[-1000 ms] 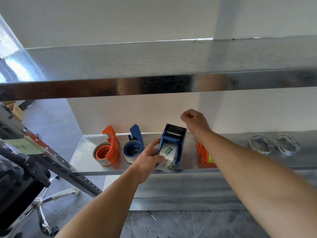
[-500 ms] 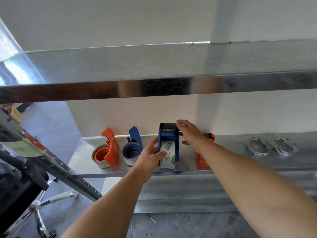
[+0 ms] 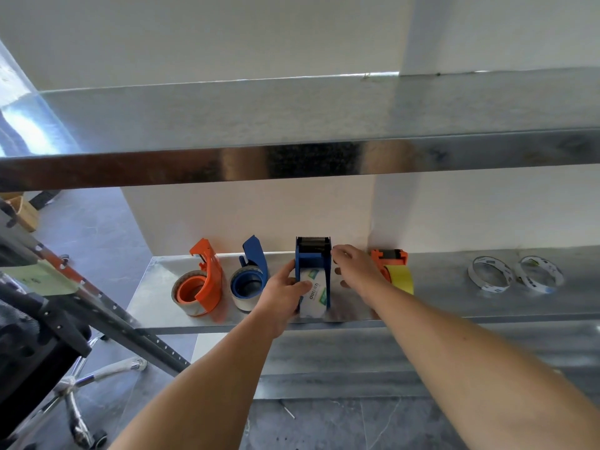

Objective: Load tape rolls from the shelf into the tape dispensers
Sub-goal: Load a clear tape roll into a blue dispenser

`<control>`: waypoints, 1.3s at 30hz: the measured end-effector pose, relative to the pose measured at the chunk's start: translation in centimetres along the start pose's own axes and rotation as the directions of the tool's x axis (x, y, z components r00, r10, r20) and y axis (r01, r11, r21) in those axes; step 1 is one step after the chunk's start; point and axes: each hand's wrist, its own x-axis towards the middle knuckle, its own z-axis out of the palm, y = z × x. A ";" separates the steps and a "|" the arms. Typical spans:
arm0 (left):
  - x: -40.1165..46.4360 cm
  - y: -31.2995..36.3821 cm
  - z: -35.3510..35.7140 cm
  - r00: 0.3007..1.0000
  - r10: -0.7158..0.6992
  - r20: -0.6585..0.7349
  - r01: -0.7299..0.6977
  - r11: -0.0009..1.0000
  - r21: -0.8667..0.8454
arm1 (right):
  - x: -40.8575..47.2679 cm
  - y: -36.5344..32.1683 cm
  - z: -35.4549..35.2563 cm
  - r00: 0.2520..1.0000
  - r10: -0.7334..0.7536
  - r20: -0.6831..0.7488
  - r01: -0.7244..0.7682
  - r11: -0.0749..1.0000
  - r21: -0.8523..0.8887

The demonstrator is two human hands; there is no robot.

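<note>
Blue dispenser (image 3: pixel 313 259) stands upright on the metal shelf (image 3: pixel 156 287), white tape roll (image 3: pixel 312 295) seated inside. Your left hand (image 3: pixel 282 295) grips its left side, thumb pressed on the roll; your right hand (image 3: pixel 354 267) rests against its right side — fingers loosely curled. Two loose rolls (image 3: pixel 514 276) lie well right of it

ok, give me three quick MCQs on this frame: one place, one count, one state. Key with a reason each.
1. Where do the two empty tape rings lie?
A) shelf, far right B) floor C) upper shelf
2. How many dispensers stand on the shelf?
A) two B) four C) six
3. What does the left hand do?
A) hangs idle B) grips the blue dispenser C) holds a ring

Key: A, both rings lie right of the orange dispenser with yellow tape; B, two orange, two blue; C is wrong, so B: thumb and fingers curl round it.
</note>
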 end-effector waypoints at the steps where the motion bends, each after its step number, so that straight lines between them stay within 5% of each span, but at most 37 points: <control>1: 0.2 0.0 0.1 1.000 0.001 -0.003 -0.001 1.000 0.011 | -0.1 0.3 0.2 1.000 0.006 0.019 -0.006 1.000 0.006; 14: 2.6 -0.1 0.2 0.994 -0.110 -0.009 0.109 0.991 -0.079 | 0.0 1.3 1.6 0.991 0.088 0.097 -0.106 0.972 0.210; 24: 3.6 0.2 0.0 0.989 -0.144 -0.011 0.144 0.990 0.005 | 1.2 1.7 2.8 0.971 0.193 0.142 -0.232 0.908 0.350; 39: 4.1 0.3 0.1 0.981 -0.193 0.015 0.192 0.981 0.022 | 1.6 1.7 2.6 0.950 0.264 0.167 -0.308 0.880 0.361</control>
